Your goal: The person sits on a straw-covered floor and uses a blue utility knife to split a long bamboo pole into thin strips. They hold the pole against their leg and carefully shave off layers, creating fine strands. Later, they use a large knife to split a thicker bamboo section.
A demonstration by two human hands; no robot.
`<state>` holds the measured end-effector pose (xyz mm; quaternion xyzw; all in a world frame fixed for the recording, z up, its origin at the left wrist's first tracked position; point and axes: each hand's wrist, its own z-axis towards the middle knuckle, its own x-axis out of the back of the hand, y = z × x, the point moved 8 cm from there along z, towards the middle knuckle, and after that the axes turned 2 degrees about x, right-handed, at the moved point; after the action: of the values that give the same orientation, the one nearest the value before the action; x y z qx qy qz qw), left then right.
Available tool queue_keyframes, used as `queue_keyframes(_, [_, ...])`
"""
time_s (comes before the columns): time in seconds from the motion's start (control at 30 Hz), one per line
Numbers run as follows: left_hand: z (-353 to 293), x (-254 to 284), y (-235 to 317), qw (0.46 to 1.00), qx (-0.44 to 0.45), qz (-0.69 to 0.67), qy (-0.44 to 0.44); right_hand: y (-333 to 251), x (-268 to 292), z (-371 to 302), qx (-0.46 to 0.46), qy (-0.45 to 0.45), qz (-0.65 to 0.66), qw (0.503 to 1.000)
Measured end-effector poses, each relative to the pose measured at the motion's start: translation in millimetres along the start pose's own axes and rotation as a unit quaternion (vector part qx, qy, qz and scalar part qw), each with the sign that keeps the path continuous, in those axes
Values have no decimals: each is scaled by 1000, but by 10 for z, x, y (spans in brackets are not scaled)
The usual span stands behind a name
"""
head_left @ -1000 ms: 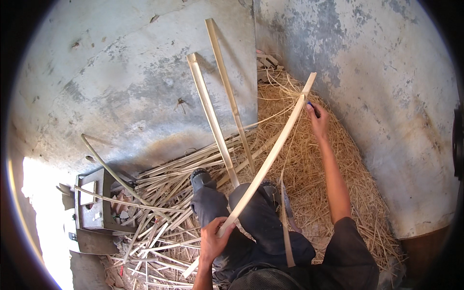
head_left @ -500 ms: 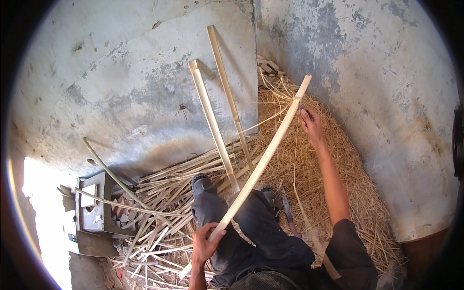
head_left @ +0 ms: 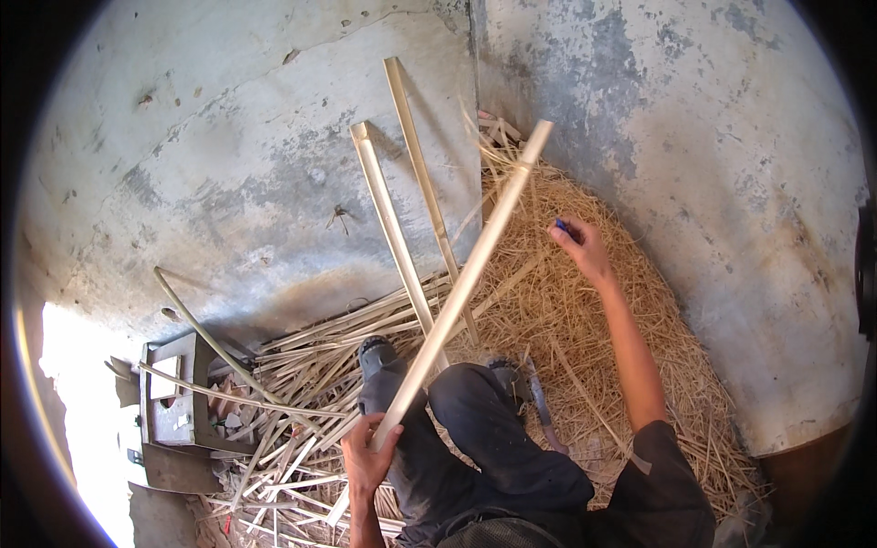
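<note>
My left hand (head_left: 367, 457) is closed round the lower part of a long pale bamboo strip (head_left: 468, 283). The strip slants up and right across my knee, with a node near its far end and thin shavings hanging beside it. To the right of the strip, apart from it, my right hand (head_left: 585, 251) is closed on a small blue object (head_left: 562, 226) whose kind I cannot make out. Two more bamboo strips, a wider one (head_left: 395, 228) and a thinner one (head_left: 422, 173), lean against the wall beyond my legs.
A heap of fine shavings (head_left: 630, 320) fills the right corner. Split bamboo pieces (head_left: 301, 333) litter the floor at left beside a grey box (head_left: 174, 411). A curved-bladed tool (head_left: 541, 402) lies near my foot. Weathered walls (head_left: 247, 164) stand behind.
The far end of the held strip has swung left. My right hand has come away from the strip and slightly down, bringing the blue object into view. The left hand has shifted slightly left.
</note>
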<state>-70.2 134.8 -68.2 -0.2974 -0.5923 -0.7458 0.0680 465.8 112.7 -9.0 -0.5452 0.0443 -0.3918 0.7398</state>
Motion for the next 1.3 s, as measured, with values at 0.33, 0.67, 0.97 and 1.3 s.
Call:
queue_keyframes(0.33, [183,367,127,983,-70,90,145,-191,60,-221,-121,-5,216,969])
queue_keyframes(0.67, [-20,225,85,985,-102,69,122,-1061,96,230,-16,48,116,992])
queue_keyframes(0.97, [-161,170,15,989,-105,70,73,-1028,147,319,-62,30,171,983])
queue_keyframes(1.3, [-192,253,-75,992,-92,69,48,-990,252,250,-71,-62,120,988])
